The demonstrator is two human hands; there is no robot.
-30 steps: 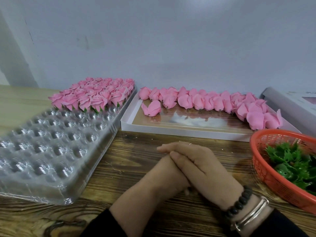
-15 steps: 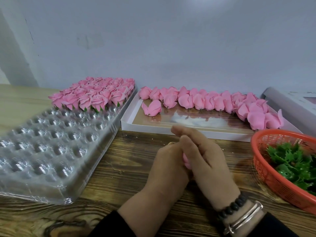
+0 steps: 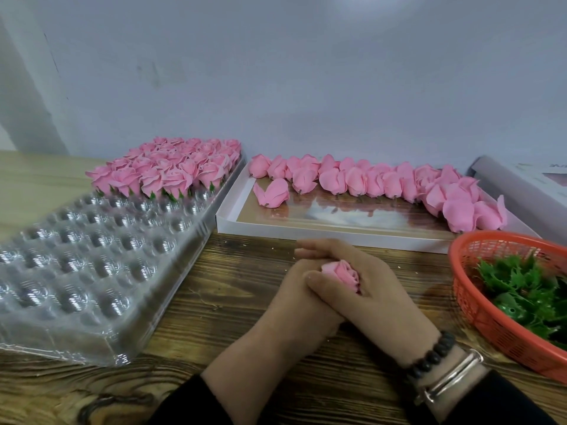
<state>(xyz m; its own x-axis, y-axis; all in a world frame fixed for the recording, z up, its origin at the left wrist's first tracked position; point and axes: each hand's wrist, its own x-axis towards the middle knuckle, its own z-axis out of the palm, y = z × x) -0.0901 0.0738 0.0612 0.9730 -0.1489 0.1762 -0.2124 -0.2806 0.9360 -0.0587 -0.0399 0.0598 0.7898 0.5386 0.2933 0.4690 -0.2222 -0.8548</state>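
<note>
Table: brown wood table (image 3: 214,286) with a plain pale wall behind it.
Clear tray: a clear tray (image 3: 76,271) with round cups sits on the left. Its far rows hold done roses (image 3: 171,170) with green bottoms; the near cups hold nothing.
White box: a flat white box (image 3: 306,237) lies at the back, with loose rose heads (image 3: 368,182) in a row along its far side.
Red basket: on the right, a red basket (image 3: 491,302) holds green leaf bits (image 3: 521,286).
Hands: both are pressed together in the middle, just in front of the white box. The right hand (image 3: 377,289), with bracelets (image 3: 435,351) on its wrist, wraps over the left hand (image 3: 291,305).
Rose: one pink rose (image 3: 343,273) peeks out between the right thumb and fingers, which curl round it. The left fingers are hidden, so I cannot tell if they hold it too.
What changed: a second ago the hands lay flat over each other and no rose showed. Half a second ago only a bit of pink showed. Now the flower's top is out.
What it means: I think the rose has just been squeezed into shape and may soon go into a bare cup in the clear tray. Its bottom is hidden.
</note>
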